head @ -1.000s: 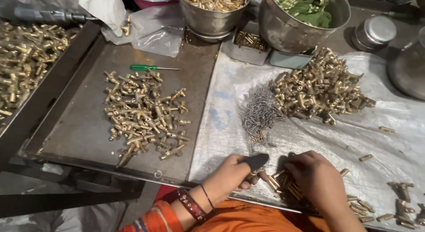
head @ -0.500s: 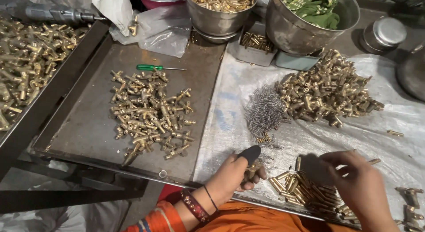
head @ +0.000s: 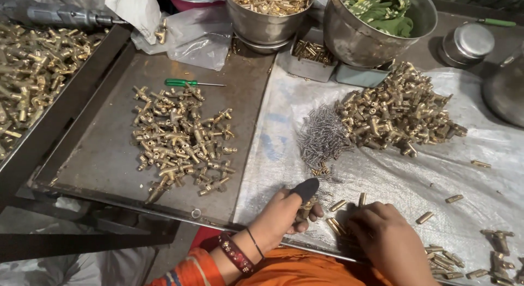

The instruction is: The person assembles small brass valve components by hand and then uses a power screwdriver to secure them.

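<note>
A small workshop bench: heaps of brass fittings (head: 180, 141) on a metal tray (head: 98, 160) left of the hands, steel bowls (head: 265, 24) beyond.

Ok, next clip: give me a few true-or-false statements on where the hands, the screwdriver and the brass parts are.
1. The left hand has a dark cover on its thumb. True.
2. The green screwdriver lies on the plastic sheet. False: it lies on the metal tray.
3. The right hand rests among small brass pieces. True.
4. The pile of small springs sits on the tray. False: it is on the plastic sheet.
5. The large bowl holds brass fittings. False: green cloth.
</note>
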